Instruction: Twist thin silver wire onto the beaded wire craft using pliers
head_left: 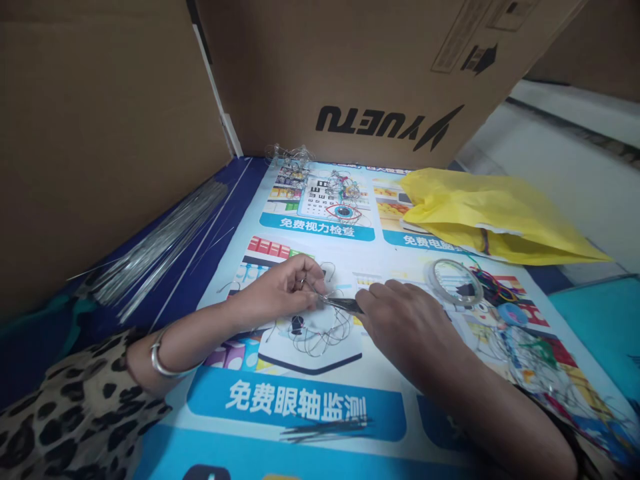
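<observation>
Over the middle of the printed sheet, my left hand [295,287] pinches part of a thin wire piece [320,333], whose loops spread out below the fingers. My right hand [400,320] is wrapped round dark pliers [345,304]. The tips of the pliers meet the wire close to my left fingertips. Exactly where the tips grip is too small to tell. Nearer to me, several short dark wires [327,430] lie on the sheet.
Long silvery wires [165,247] lie at the left. Tangled wire pieces [345,187] sit at the back. A yellow bag [490,207], a clear ring-shaped spool [434,280] and coloured threads [493,283] are at the right. Cardboard [325,67] stands behind.
</observation>
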Demonstrator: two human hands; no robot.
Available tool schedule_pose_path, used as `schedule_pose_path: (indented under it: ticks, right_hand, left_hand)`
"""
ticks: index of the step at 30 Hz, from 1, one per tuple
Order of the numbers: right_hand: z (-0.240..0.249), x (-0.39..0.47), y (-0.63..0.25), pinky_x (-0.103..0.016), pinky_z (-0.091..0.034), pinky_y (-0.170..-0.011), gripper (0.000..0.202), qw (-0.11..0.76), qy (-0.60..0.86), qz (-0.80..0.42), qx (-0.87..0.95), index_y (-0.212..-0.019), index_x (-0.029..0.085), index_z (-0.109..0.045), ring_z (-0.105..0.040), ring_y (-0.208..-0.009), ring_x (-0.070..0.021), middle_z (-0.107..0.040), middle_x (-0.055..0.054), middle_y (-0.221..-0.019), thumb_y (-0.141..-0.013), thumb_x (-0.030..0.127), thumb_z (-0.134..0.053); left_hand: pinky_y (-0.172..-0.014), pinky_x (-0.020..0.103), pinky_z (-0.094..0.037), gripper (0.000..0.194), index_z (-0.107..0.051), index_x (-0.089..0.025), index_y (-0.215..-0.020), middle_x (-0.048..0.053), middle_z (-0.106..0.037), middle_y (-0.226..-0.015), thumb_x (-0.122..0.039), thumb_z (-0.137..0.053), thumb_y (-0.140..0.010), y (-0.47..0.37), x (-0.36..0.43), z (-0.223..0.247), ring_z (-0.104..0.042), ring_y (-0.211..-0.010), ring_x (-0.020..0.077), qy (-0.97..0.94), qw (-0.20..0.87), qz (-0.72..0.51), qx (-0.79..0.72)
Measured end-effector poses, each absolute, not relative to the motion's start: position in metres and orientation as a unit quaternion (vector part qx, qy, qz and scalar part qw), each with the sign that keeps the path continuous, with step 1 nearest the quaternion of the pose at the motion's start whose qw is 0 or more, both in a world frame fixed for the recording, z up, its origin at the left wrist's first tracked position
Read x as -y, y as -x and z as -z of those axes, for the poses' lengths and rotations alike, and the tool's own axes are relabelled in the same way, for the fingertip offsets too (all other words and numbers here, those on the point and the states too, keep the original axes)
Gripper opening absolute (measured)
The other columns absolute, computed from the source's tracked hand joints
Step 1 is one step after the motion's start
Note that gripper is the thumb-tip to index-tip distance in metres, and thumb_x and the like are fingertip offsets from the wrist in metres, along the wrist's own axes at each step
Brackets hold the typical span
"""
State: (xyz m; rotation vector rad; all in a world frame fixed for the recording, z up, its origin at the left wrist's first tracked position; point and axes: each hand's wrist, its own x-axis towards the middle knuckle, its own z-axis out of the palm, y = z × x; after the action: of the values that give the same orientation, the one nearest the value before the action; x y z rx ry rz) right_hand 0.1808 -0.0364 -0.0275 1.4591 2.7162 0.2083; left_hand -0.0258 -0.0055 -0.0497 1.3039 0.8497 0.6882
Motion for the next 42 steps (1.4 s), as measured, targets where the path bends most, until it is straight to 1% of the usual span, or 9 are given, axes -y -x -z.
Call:
schedule_pose_path:
  ticks: [7,13,18,22,25,28,33,39,42]
  right_hand:
    - [0.026,0.035,-0.179,-0.030,-0.017,-0.055,0.015,0.026,-0.469,-0.072,-0.880,-0.072,0.018,-0.056,-0.046,-0.062,-0.0174,-0.057,-0.003,-0.067,-0.080,0.008,-0.048]
    - [0.026,0.035,-0.180,-0.030,-0.017,-0.055,0.015,0.024,-0.469,-0.075,-0.880,-0.072,0.018,-0.056,-0.046,-0.062,-0.0172,-0.058,-0.003,-0.067,-0.080,0.008,-0.048]
    - [0.028,0.035,-0.181,-0.030,-0.018,-0.055,0.015,0.019,-0.469,-0.078,-0.880,-0.072,0.019,-0.056,-0.046,-0.062,-0.0171,-0.057,-0.003,-0.066,-0.079,0.008,-0.048]
    - [0.028,0.035,-0.181,-0.030,-0.018,-0.055,0.015,0.016,-0.469,-0.078,-0.880,-0.072,0.019,-0.056,-0.046,-0.062,-0.0174,-0.057,-0.003,-0.067,-0.079,0.008,-0.048]
    - [0.027,0.035,-0.181,-0.030,-0.019,-0.055,0.015,0.019,-0.469,-0.073,-0.880,-0.072,0.019,-0.057,-0.047,-0.062,-0.0171,-0.057,-0.003,-0.067,-0.079,0.008,-0.048]
    - [0.027,0.034,-0.180,-0.030,-0.019,-0.055,0.015,0.023,-0.470,-0.068,-0.880,-0.073,0.019,-0.057,-0.047,-0.062,-0.0172,-0.058,-0.003,-0.067,-0.079,0.008,-0.049]
    - [0.027,0.034,-0.179,-0.030,-0.020,-0.056,0.014,0.029,-0.472,-0.066,-0.879,-0.073,0.019,-0.057,-0.049,-0.064,-0.0177,-0.059,-0.003,-0.069,-0.080,0.009,-0.050]
    - [0.034,0.033,-0.180,-0.029,-0.022,-0.056,0.011,0.024,-0.469,-0.079,-0.880,-0.076,0.019,-0.058,-0.051,-0.066,-0.0177,-0.060,-0.003,-0.071,-0.082,0.014,-0.050]
    - [0.034,0.031,-0.180,-0.029,-0.024,-0.057,0.012,0.029,-0.470,-0.076,-0.879,-0.077,0.019,-0.058,-0.053,-0.067,-0.0185,-0.061,-0.003,-0.072,-0.085,0.020,-0.050]
  left_hand:
    - [-0.064,0.024,-0.044,0.017,-0.041,-0.016,-0.088,0.003,-0.055,-0.089,-0.014,-0.054,-0.078,0.025,0.006,0.049,-0.058,-0.072,0.0105,-0.549,0.700,-0.293,-0.352]
    - [-0.068,0.026,-0.045,0.016,-0.041,-0.016,-0.089,0.003,-0.054,-0.088,-0.016,-0.055,-0.080,0.026,0.007,0.051,-0.058,-0.078,0.0124,-0.539,0.706,-0.297,-0.351]
    - [-0.067,0.027,-0.045,0.016,-0.043,-0.016,-0.087,0.002,-0.055,-0.084,-0.019,-0.056,-0.079,0.027,0.006,0.051,-0.058,-0.075,0.0123,-0.545,0.697,-0.302,-0.355]
    - [-0.061,0.024,-0.041,0.014,-0.044,-0.016,-0.086,0.000,-0.056,-0.072,-0.018,-0.055,-0.078,0.028,0.006,0.049,-0.054,-0.066,0.0108,-0.570,0.677,-0.298,-0.358]
    - [-0.056,0.023,-0.037,0.014,-0.044,-0.016,-0.084,-0.002,-0.053,-0.067,-0.018,-0.055,-0.076,0.027,0.006,0.048,-0.051,-0.062,0.0100,-0.582,0.662,-0.296,-0.367]
    - [-0.056,0.023,-0.036,0.016,-0.044,-0.016,-0.083,-0.002,-0.052,-0.071,-0.018,-0.057,-0.074,0.027,0.006,0.049,-0.049,-0.062,0.0098,-0.583,0.657,-0.294,-0.377]
    - [-0.062,0.024,-0.037,0.014,-0.047,-0.015,-0.084,0.000,-0.054,-0.078,-0.018,-0.057,-0.075,0.028,0.004,0.052,-0.049,-0.069,0.0107,-0.608,0.631,-0.298,-0.378]
    - [-0.064,0.023,-0.038,0.011,-0.049,-0.015,-0.084,0.002,-0.058,-0.080,-0.016,-0.057,-0.077,0.028,0.004,0.056,-0.051,-0.071,0.0098,-0.586,0.635,-0.319,-0.390]
    - [-0.067,0.024,-0.040,0.010,-0.048,-0.015,-0.083,0.003,-0.060,-0.082,-0.014,-0.056,-0.077,0.028,0.003,0.058,-0.055,-0.074,0.0104,-0.570,0.639,-0.338,-0.391]
